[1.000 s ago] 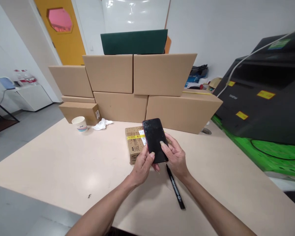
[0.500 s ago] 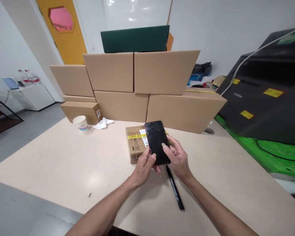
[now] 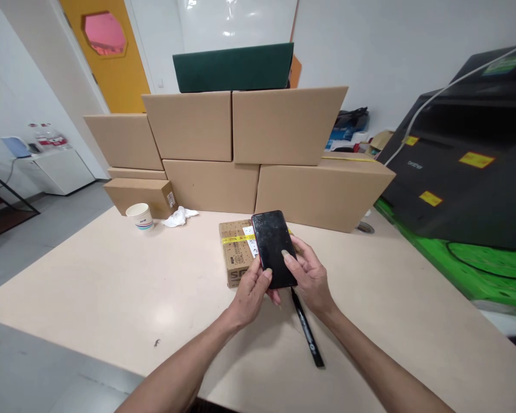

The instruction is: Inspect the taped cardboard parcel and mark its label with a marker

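Both hands hold a black smartphone (image 3: 276,244), its dark screen facing me and its top tilted away. My left hand (image 3: 249,292) grips the lower left edge, thumb at the bottom corner. My right hand (image 3: 312,275) wraps the right edge with its thumb lying on the screen. Behind the phone sits a small cardboard parcel (image 3: 234,258) with yellow tape and a white label, partly covered by phone and hands. A black marker pen (image 3: 308,330) lies on the table between my forearms, its upper end close below the phone.
On the pale table (image 3: 112,292), a paper cup (image 3: 140,217) and a crumpled tissue (image 3: 179,216) stand at the back left. Stacked cardboard boxes (image 3: 290,126) line the back, topped by a dark green box (image 3: 234,67). A large black printer (image 3: 464,166) stands at the right.
The view has shifted very slightly. Both hands keep the same hold on the smartphone, and nothing else has visibly moved.
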Demonstrator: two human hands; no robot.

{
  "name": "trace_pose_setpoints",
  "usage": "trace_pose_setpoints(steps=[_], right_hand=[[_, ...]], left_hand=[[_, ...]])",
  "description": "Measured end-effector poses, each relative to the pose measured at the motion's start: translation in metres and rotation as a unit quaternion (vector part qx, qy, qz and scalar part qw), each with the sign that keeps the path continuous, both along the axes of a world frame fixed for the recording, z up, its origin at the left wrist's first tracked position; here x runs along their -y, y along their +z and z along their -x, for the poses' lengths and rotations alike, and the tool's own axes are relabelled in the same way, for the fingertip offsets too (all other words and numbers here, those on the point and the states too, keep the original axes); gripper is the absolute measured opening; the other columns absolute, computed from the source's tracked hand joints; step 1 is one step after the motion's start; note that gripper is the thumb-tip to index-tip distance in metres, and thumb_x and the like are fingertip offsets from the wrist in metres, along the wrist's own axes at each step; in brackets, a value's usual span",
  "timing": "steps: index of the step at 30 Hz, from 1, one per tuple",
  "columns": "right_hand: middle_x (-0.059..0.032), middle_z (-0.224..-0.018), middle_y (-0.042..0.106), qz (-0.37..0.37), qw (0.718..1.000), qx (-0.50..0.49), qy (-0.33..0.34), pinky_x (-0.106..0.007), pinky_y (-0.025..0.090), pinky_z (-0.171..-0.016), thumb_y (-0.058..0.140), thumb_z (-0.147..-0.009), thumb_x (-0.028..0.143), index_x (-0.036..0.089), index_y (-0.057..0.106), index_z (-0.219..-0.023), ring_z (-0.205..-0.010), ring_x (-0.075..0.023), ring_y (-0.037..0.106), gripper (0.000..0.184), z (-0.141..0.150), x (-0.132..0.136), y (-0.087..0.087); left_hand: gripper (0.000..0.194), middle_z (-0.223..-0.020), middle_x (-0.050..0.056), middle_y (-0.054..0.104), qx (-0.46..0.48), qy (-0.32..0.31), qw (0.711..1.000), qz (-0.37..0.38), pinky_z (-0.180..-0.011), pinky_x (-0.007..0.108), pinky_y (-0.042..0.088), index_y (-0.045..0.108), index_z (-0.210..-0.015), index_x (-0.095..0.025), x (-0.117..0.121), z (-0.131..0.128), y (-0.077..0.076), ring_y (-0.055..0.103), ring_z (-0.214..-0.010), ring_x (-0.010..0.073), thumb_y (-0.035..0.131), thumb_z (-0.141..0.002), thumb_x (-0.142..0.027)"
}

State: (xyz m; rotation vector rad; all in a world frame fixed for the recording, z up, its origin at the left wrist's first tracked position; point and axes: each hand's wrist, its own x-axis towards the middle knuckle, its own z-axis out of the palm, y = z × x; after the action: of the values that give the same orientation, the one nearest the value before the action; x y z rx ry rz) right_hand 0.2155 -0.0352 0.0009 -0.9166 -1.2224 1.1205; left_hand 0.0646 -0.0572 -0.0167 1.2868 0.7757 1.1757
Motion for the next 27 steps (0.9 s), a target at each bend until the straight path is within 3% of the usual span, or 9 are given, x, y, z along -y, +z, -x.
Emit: trace_pose_setpoints(steps=[7,13,19,24,27], right_hand=[[-0.0066,-0.103,0.08,0.007,1.0,-0.002,-0.009,-0.036,0.063,-0.079,0.073,-0.088,0.051,0.023,0.058,-0.134,-0.087,-0.0219,0.074,0.057,0.0005,0.0015,0.0001],[-0.0047,-0.096,0.079,0.017,1.0,-0.005,0.01,-0.032,0.061,-0.066,0.072,-0.089,0.052,0.022,0.056,-0.136,-0.072,-0.0182,0.071,0.058,0.0001,0.0009,-0.0011],[-0.0082,-0.106,0.078,0.003,1.0,-0.011,0.01,-0.031,0.061,-0.074,0.071,-0.09,0.052,0.02,0.057,-0.138,-0.083,-0.0194,0.072,0.06,0.0001,0.0014,-0.001],[-0.0106,-0.117,0.077,0.029,0.999,-0.016,0.015,-0.031,0.06,-0.066,0.072,-0.089,0.053,0.022,0.053,-0.145,-0.082,-0.0209,0.073,0.066,0.001,0.0019,-0.0017],[-0.013,-0.122,0.075,0.033,0.999,-0.015,0.011,-0.032,0.061,-0.066,0.072,-0.088,0.054,0.021,0.053,-0.145,-0.085,-0.023,0.074,0.068,0.001,0.0019,-0.0013]], left_hand=[[0.074,-0.068,-0.003,0.056,0.004,0.001,1.0,0.001,-0.056,0.026,0.055,0.046,-0.144,-0.011,0.0005,-0.0003,0.0002,0.058,-0.052,0.0116,0.057,-0.095,-0.065],[0.071,-0.067,-0.003,0.056,0.002,0.001,1.0,-0.006,-0.055,0.025,0.055,0.047,-0.143,-0.011,0.0002,0.0002,-0.0021,0.058,-0.052,0.011,0.056,-0.096,-0.063],[0.069,-0.068,-0.003,0.058,0.011,0.0,1.0,-0.013,-0.055,0.025,0.056,0.046,-0.143,-0.011,0.0,-0.0008,-0.0018,0.059,-0.052,0.011,0.056,-0.097,-0.062],[0.069,-0.088,0.004,0.065,0.019,0.007,1.0,-0.003,-0.056,0.026,0.057,0.047,-0.145,-0.014,0.0013,-0.0013,0.0006,0.06,-0.054,0.0096,0.059,-0.096,-0.061],[0.068,-0.089,0.005,0.065,0.022,0.006,1.0,-0.001,-0.057,0.026,0.057,0.048,-0.145,-0.013,0.0017,-0.0009,0.0011,0.061,-0.055,0.01,0.059,-0.097,-0.06]])
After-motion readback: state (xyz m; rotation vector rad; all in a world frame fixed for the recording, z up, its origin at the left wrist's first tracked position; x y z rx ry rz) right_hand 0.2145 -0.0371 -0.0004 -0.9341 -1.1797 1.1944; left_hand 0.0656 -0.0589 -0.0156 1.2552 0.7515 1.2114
